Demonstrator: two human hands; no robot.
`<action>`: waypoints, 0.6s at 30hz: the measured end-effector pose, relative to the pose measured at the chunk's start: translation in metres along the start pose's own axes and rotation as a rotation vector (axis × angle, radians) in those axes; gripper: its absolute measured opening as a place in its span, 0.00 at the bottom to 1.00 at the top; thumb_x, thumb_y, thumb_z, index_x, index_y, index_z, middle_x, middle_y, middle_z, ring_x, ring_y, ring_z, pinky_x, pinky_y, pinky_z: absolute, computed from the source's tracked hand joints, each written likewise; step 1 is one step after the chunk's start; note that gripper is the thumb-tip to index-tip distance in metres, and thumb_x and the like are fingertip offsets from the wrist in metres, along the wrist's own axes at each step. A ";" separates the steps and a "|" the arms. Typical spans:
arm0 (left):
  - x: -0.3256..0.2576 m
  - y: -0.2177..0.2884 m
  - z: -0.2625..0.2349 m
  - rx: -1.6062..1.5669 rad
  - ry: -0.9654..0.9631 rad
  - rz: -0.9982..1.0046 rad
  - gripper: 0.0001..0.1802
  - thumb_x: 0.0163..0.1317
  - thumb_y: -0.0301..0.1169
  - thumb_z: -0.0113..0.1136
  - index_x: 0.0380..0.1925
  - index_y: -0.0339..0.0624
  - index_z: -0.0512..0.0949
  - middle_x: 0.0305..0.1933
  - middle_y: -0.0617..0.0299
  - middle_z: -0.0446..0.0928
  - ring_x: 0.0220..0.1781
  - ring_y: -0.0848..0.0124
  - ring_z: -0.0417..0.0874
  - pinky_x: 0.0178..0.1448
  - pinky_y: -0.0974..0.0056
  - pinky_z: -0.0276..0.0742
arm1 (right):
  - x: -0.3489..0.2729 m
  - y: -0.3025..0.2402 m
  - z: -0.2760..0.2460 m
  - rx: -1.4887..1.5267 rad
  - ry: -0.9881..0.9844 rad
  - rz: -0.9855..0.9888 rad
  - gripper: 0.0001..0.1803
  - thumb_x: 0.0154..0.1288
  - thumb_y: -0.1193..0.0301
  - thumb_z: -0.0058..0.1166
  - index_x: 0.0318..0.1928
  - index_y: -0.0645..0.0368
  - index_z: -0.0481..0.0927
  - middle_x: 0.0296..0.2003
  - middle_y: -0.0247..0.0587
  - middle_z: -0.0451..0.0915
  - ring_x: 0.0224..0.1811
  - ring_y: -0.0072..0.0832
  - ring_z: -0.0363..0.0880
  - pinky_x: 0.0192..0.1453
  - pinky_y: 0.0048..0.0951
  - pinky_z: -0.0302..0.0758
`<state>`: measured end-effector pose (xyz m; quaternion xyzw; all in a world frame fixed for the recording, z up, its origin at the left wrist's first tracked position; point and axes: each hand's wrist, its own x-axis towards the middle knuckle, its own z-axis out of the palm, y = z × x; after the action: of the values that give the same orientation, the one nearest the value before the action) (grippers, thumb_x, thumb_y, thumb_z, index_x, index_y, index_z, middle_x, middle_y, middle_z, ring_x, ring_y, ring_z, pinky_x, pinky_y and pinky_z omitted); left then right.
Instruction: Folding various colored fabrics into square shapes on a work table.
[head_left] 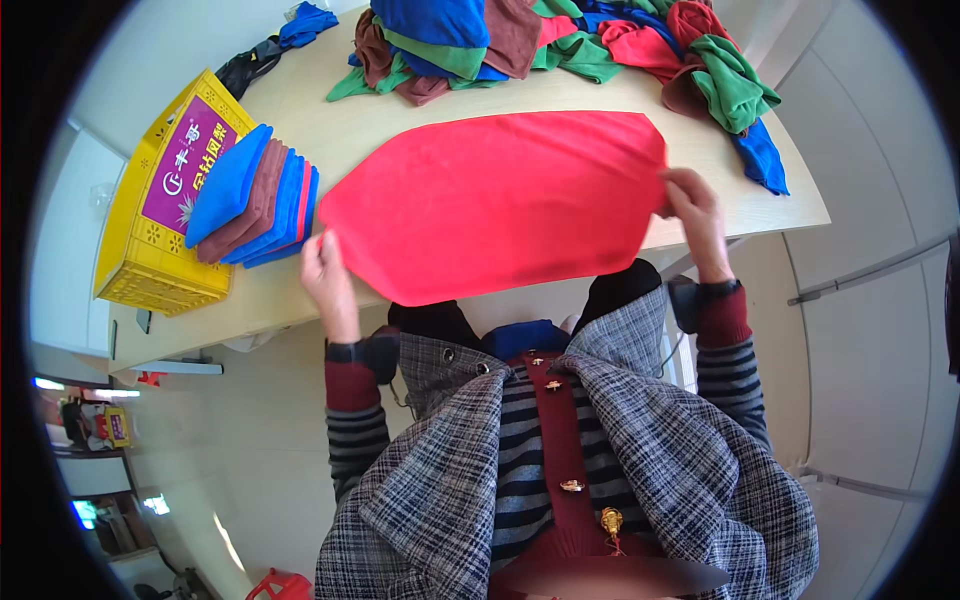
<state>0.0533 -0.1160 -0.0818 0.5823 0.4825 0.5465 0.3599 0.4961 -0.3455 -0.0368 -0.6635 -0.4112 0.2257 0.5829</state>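
Note:
A red cloth lies spread flat across the light wooden table, its near edge hanging over the table's front. My left hand pinches the cloth's left end. My right hand grips its right end. To the left, a stack of folded cloths in blue, brown and red rests partly on a yellow crate. At the far side of the table sits a heap of unfolded cloths in green, blue, brown and red.
A yellow plastic crate with a purple printed panel sits on the table's left end. Dark and blue fabric lies at the far left corner. Grey floor surrounds the table; shelving with small items stands at lower left.

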 end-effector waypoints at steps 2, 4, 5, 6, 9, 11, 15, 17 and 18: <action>-0.003 0.042 0.042 0.049 -0.075 0.157 0.11 0.72 0.34 0.60 0.37 0.35 0.79 0.33 0.64 0.79 0.34 0.79 0.75 0.41 0.70 0.73 | 0.007 -0.045 0.056 0.043 -0.161 0.015 0.11 0.76 0.75 0.50 0.53 0.64 0.81 0.39 0.35 0.82 0.37 0.21 0.84 0.45 0.24 0.80; -0.009 0.063 0.078 0.034 -0.201 0.380 0.08 0.68 0.29 0.64 0.37 0.35 0.78 0.31 0.59 0.79 0.32 0.74 0.76 0.39 0.68 0.74 | 0.009 -0.071 0.104 0.162 -0.368 0.002 0.12 0.76 0.77 0.49 0.54 0.64 0.80 0.43 0.36 0.82 0.41 0.22 0.85 0.49 0.25 0.81; -0.020 0.076 0.093 0.007 -0.254 0.393 0.06 0.67 0.27 0.65 0.37 0.35 0.79 0.30 0.58 0.79 0.30 0.73 0.76 0.38 0.67 0.74 | 0.007 -0.082 0.123 0.219 -0.456 0.001 0.12 0.75 0.78 0.49 0.55 0.64 0.79 0.44 0.35 0.82 0.42 0.22 0.85 0.50 0.25 0.81; -0.028 0.093 0.105 -0.024 -0.308 0.406 0.06 0.65 0.25 0.66 0.37 0.36 0.79 0.30 0.57 0.79 0.29 0.71 0.77 0.37 0.67 0.75 | 0.006 -0.089 0.135 0.273 -0.542 0.001 0.13 0.74 0.80 0.49 0.56 0.64 0.79 0.45 0.35 0.82 0.44 0.22 0.85 0.52 0.26 0.81; -0.040 0.095 0.117 -0.068 -0.339 0.339 0.05 0.65 0.23 0.66 0.37 0.35 0.79 0.30 0.57 0.79 0.28 0.72 0.77 0.36 0.66 0.75 | 0.004 -0.089 0.156 0.340 -0.577 -0.047 0.15 0.73 0.82 0.48 0.56 0.63 0.78 0.45 0.34 0.82 0.45 0.22 0.85 0.53 0.26 0.81; -0.045 0.093 0.117 -0.091 -0.360 0.301 0.04 0.65 0.23 0.66 0.37 0.35 0.79 0.31 0.57 0.79 0.28 0.72 0.76 0.36 0.65 0.75 | 0.001 -0.086 0.161 0.373 -0.591 -0.065 0.16 0.72 0.84 0.48 0.57 0.63 0.77 0.45 0.33 0.81 0.45 0.22 0.84 0.53 0.25 0.81; -0.054 0.090 0.112 -0.094 -0.397 0.312 0.04 0.69 0.23 0.63 0.40 0.35 0.80 0.33 0.67 0.77 0.35 0.80 0.74 0.42 0.72 0.73 | -0.004 -0.079 0.168 0.332 -0.497 -0.070 0.16 0.69 0.86 0.48 0.54 0.62 0.77 0.43 0.32 0.81 0.44 0.21 0.84 0.53 0.24 0.81; -0.060 0.089 0.115 -0.156 -0.402 0.270 0.04 0.66 0.22 0.64 0.39 0.34 0.80 0.32 0.59 0.79 0.32 0.74 0.78 0.39 0.67 0.76 | -0.008 -0.074 0.173 0.239 -0.432 -0.148 0.14 0.69 0.86 0.48 0.51 0.61 0.77 0.40 0.32 0.80 0.42 0.20 0.83 0.50 0.23 0.80; -0.061 0.089 0.116 -0.186 -0.404 0.250 0.04 0.65 0.22 0.65 0.38 0.34 0.80 0.32 0.56 0.80 0.31 0.70 0.79 0.38 0.65 0.77 | -0.009 -0.074 0.175 0.193 -0.401 -0.188 0.13 0.68 0.86 0.49 0.50 0.61 0.76 0.38 0.31 0.80 0.41 0.19 0.83 0.49 0.23 0.80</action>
<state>0.1859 -0.1860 -0.0319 0.6989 0.2727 0.5016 0.4308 0.3341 -0.2516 -0.0061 -0.5055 -0.5550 0.3361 0.5688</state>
